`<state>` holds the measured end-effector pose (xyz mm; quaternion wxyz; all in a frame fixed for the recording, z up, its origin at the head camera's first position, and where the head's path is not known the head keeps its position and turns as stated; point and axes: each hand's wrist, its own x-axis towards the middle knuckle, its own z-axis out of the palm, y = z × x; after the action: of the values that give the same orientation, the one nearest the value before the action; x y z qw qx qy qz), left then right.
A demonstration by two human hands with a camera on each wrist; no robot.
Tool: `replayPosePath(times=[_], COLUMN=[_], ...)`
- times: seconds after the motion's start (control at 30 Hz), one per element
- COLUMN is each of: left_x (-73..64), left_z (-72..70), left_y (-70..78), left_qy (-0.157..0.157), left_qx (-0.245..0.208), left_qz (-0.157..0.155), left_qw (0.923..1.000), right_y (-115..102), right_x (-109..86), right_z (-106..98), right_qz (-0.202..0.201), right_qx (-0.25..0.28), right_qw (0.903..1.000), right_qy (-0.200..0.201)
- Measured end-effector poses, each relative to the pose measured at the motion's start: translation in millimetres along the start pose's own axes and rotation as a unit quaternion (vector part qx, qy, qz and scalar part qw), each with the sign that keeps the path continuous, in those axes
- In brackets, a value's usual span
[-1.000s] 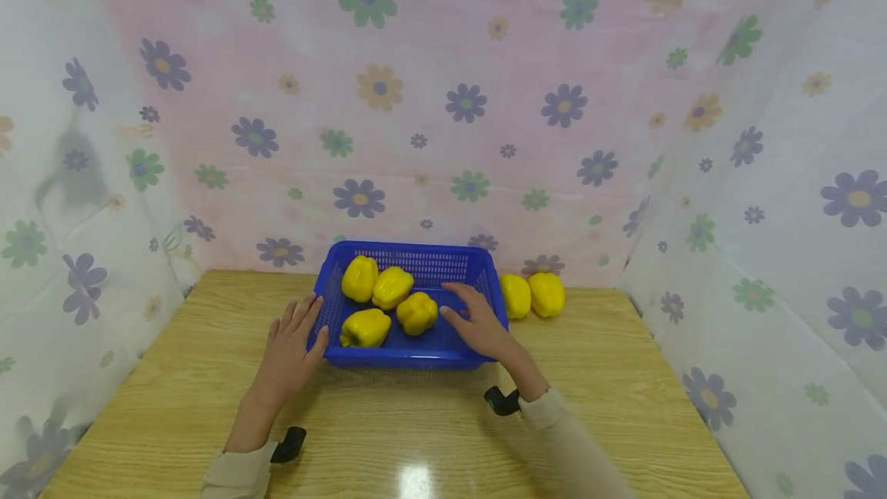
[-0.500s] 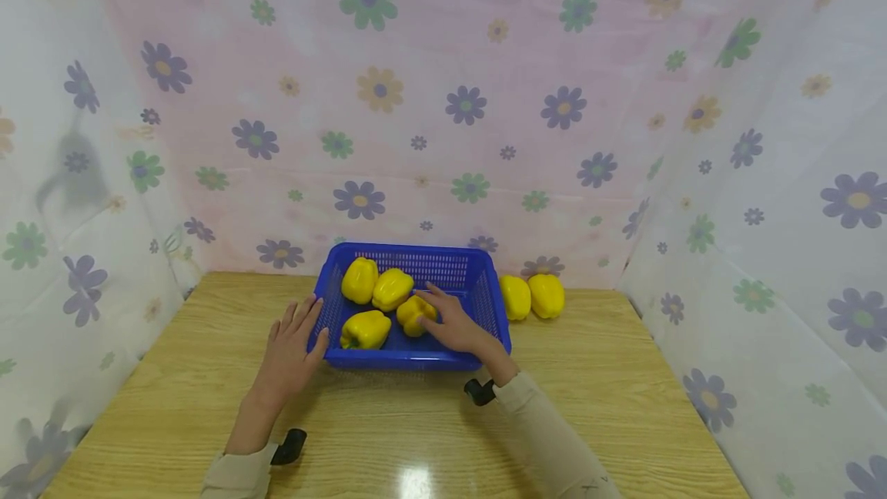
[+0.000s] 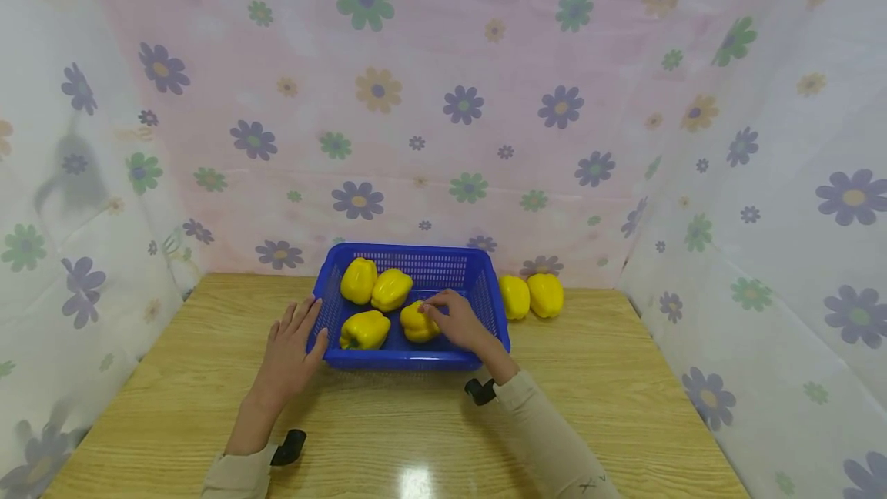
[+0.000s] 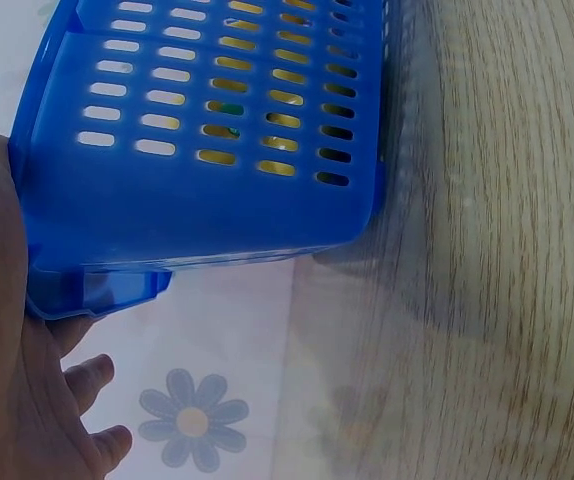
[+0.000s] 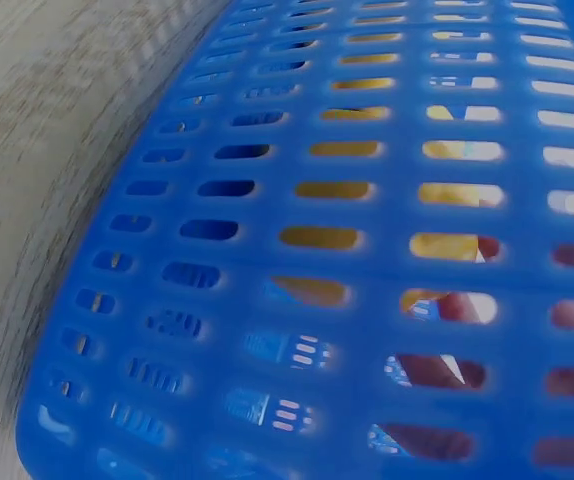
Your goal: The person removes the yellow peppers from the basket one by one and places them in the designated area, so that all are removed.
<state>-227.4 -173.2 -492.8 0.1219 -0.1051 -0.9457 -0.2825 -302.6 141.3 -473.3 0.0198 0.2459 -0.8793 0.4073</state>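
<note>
A blue plastic basket (image 3: 402,360) stands on the table with several yellow bell peppers in it. My left hand (image 3: 287,353) rests on its left rim, fingers fairly straight; the left wrist view has that hand (image 4: 17,370) at the basket's corner. Inside, my right hand (image 3: 460,322) pinches the top right side of the rightmost bell pepper (image 3: 418,323) with curled fingers. Left of it lie a front bell pepper (image 3: 365,329), a back bell pepper (image 3: 359,281) and a middle bell pepper (image 3: 392,289). Through the slots of the basket wall (image 5: 267,210), the right wrist view shows yellow patches and parts of fingers.
Two more yellow bell peppers, one at the basket's right wall (image 3: 515,297) and one beside it (image 3: 546,296), lie on the wooden table (image 3: 388,430). Flower-patterned cloth (image 3: 430,137) hangs behind and on both sides.
My right hand has moved left inside the basket onto the rightmost bell pepper, and its fingers have curled. That pepper has turned and shifted slightly right. The left hand stays put.
</note>
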Motion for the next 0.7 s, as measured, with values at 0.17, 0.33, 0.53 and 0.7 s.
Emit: replayPosePath(times=[0.17,0.33,0.53,0.7], left_x=[0.1,-0.1,-0.8,-1.3], left_z=[0.3,0.9,-0.1,-0.9], left_y=[-0.2,-0.3,0.6,1.5], left_qy=[0.004,0.005,0.005,0.006], left_qx=[0.000,-0.002,-0.006,-0.004], left_qz=[0.002,0.004,0.002,0.001], left_qw=[1.0000,1.0000,1.0000,1.0000], right_y=[0.3,2.1,0.5,-2.3], right_x=[-0.3,-2.0,-2.7,-2.8], right_z=[-0.3,-2.1,-7.0,-9.3], right_qz=[0.057,0.117,0.135,0.133], right_qx=[0.020,0.029,0.039,0.010], right_qw=[0.9980,0.9888,0.9698,0.9615], right_qy=[-0.018,-0.088,-0.199,-0.240])
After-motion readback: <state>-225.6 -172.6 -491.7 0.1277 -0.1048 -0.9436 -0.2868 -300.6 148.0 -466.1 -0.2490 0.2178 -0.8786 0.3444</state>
